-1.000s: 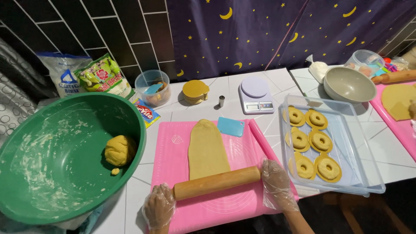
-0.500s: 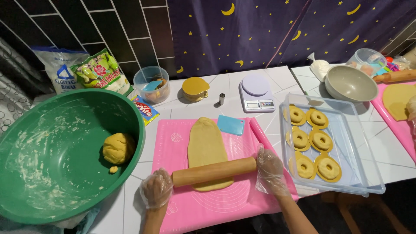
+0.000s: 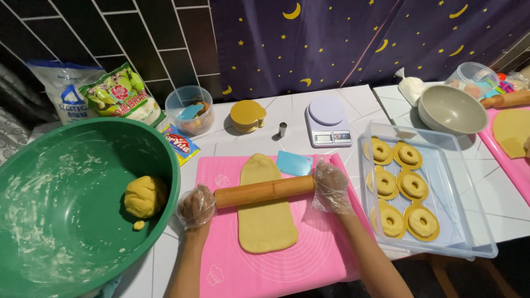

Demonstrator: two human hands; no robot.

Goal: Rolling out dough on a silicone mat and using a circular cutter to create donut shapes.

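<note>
A wooden rolling pin [image 3: 264, 191] lies across a long flattened sheet of yellow dough [image 3: 266, 207] on a pink silicone mat [image 3: 309, 259]. My left hand [image 3: 196, 207], in a clear plastic glove, grips the pin's left end. My right hand [image 3: 330, 186], gloved the same way, grips its right end. The pin sits over the upper middle of the dough sheet. A light blue scraper [image 3: 293, 163] rests on the mat just above my right hand.
A large green bowl [image 3: 66, 165] at left holds a yellow dough ball [image 3: 144, 196]. A clear tray [image 3: 452, 182] at right holds several ring-shaped dough pieces. Behind the mat stand a white kitchen scale [image 3: 328, 121], flour bags, a plastic tub, a grey bowl [image 3: 451, 109].
The rolling pin has travelled away from me, from the near end of the dough up to its upper middle, with both hands on it.
</note>
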